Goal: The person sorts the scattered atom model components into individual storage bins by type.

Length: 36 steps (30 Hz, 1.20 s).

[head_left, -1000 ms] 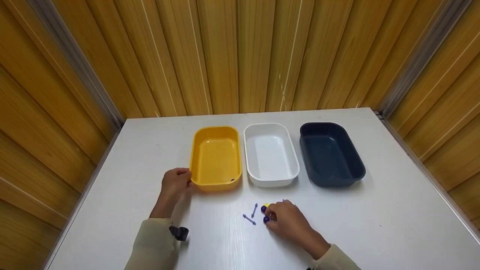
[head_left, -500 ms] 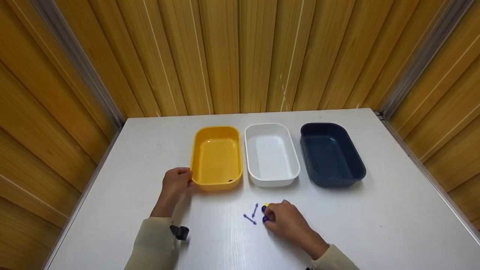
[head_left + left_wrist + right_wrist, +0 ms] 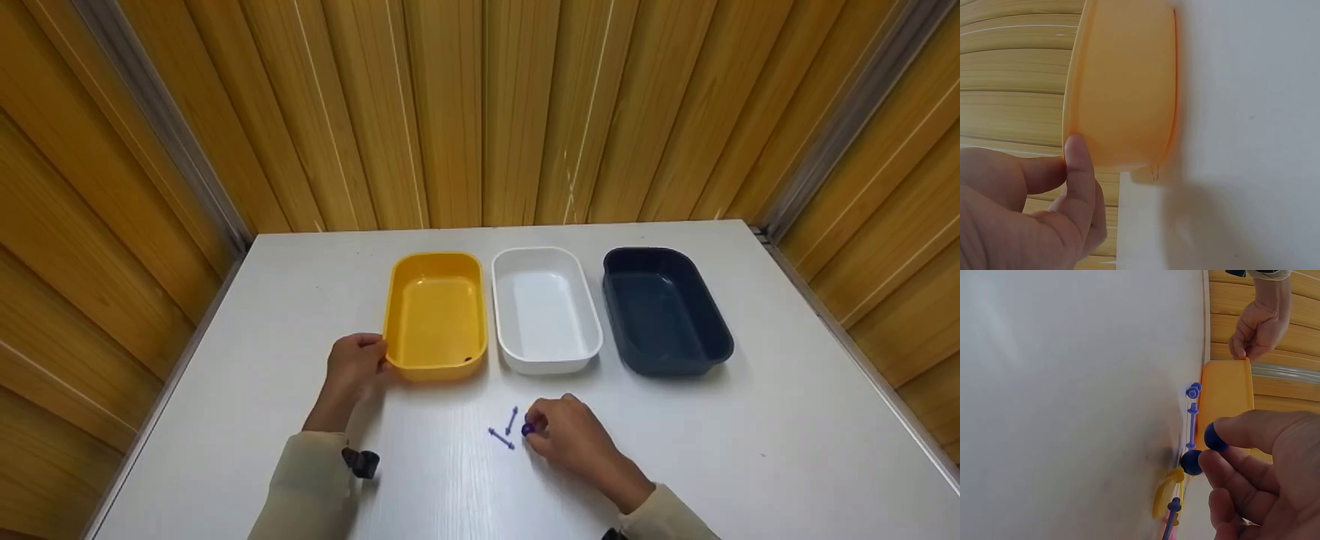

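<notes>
My left hand pinches the near left rim of the yellow tray between thumb and fingers; the left wrist view shows the thumb and forefinger on that rim. Between the thumb and fingers of my right hand is a small dark purple ball, held just off the table. A second dark ball lies close beside the fingertips, mostly hidden in the head view. Two thin purple rods with knobbed ends, one the slanting rod and one the steeper rod, lie left of the right hand.
The white tray stands right of the yellow one, then the dark blue tray. A small dark spot shows in the yellow tray. Beyond the right fingers lie a yellow piece and another purple rod. Wood-patterned panels enclose the table.
My right hand has risen slightly with the ball in its fingertips, now covering the yellow piece and most of the second ball in the head view. My left hand keeps its hold on the rim.
</notes>
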Tool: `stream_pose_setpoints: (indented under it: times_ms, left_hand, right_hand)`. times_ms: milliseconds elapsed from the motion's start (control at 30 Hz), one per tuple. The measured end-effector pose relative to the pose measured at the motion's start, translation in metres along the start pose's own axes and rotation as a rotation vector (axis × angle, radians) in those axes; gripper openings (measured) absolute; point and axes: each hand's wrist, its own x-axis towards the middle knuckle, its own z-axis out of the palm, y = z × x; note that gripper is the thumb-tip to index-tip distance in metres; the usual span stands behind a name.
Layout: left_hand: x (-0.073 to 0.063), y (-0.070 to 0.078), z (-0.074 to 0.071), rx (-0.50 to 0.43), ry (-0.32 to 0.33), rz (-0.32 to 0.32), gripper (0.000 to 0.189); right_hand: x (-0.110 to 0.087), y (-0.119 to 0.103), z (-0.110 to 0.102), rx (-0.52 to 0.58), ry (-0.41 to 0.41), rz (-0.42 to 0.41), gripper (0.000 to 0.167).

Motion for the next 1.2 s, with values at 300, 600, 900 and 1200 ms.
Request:
stream_pose_setpoints:
  times_ms: [300, 600, 900, 1200]
  left_hand:
    - [0.001, 0.001, 0.003, 0.017, 0.001, -0.006, 0.029]
    - [0.000, 0.001, 0.005, 0.005, -0.003, 0.000, 0.028]
    - [0.001, -0.001, 0.004, -0.053, -0.002, -0.001, 0.028]
    - [-0.001, -0.001, 0.003, -0.034, 0.004, -0.003, 0.028]
  right_hand:
    - [0.011, -0.008, -0.007, 0.024, 0.002, 0.022, 0.012]
    - [0.024, -0.018, -0.010, 0.034, -0.024, 0.068, 0.012]
    - [0.028, -0.025, -0.008, 0.055, 0.017, 0.048, 0.011]
    - [0.037, -0.034, -0.009, 0.032, 0.034, 0.053, 0.011]
